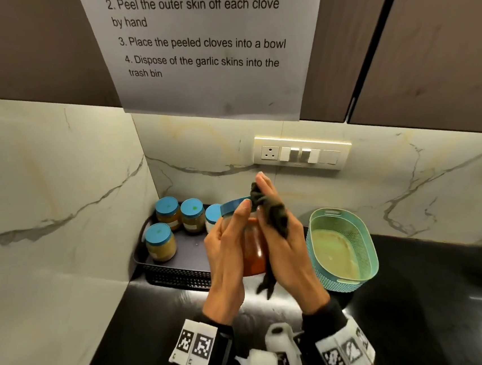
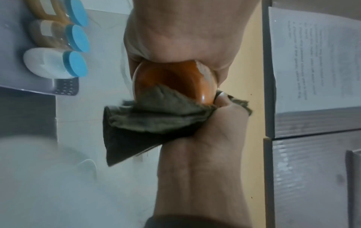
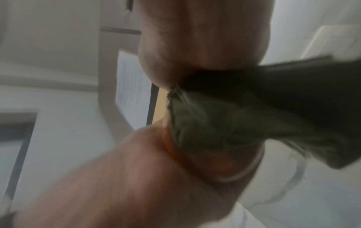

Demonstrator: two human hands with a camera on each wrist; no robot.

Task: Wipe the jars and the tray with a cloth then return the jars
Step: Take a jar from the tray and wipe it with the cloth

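My left hand (image 1: 228, 242) grips a jar of orange-red paste (image 1: 253, 257) with a blue lid (image 1: 233, 205), lifted above the counter in front of the tray. My right hand (image 1: 286, 242) holds a dark green cloth (image 1: 275, 217) and presses it against the jar's right side. In the left wrist view the cloth (image 2: 156, 117) covers the lower part of the jar (image 2: 171, 77), pinched by the right thumb. The right wrist view is blurred and shows the cloth (image 3: 224, 123) lying over the jar (image 3: 224, 168). A dark tray (image 1: 181, 273) sits in the counter's corner.
Three blue-lidded jars of brown paste (image 1: 167, 211) and one white jar (image 1: 213, 218) stand on the tray's back and left part. A teal basket (image 1: 369, 246) stands on the black counter right of my hands. Marble walls close the corner, and a socket panel (image 1: 301, 153) is behind.
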